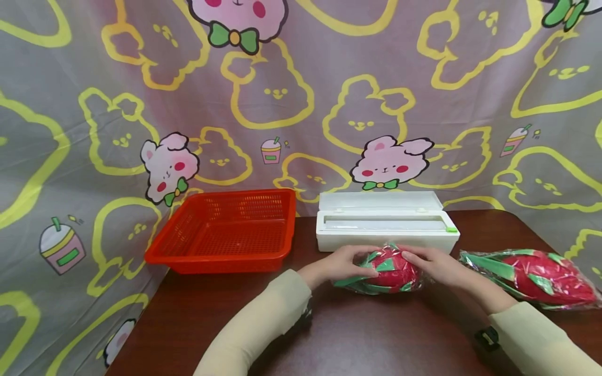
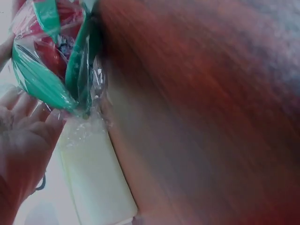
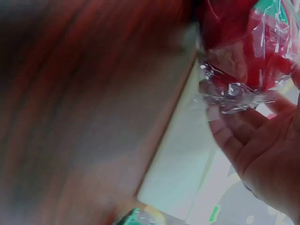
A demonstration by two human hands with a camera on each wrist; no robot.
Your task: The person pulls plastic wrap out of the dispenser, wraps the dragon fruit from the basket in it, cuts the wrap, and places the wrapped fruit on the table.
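Observation:
Between both hands is a red toy dragon fruit (image 1: 394,274) with green fabric leaves, wrapped in clear plastic film. My left hand (image 1: 342,263) holds its leafy end, thumb in front and fingers behind. At the red end, my right hand (image 1: 436,266) grips it with fingers over the top. Crinkled film (image 3: 229,91) gathers near the right fingers in the right wrist view. The left wrist view shows green leaf tips (image 2: 49,86) under the film, beside the left palm. Just behind the fruit stands a white cling film dispenser (image 1: 388,224), its lid up.
A second film-wrapped dragon fruit (image 1: 541,277) lies at the right of the brown table (image 1: 367,334). To the left sits a red plastic basket (image 1: 218,263). A cartoon-printed curtain (image 1: 301,104) hangs behind. The dispenser carries a green slider (image 1: 451,230) at its right end.

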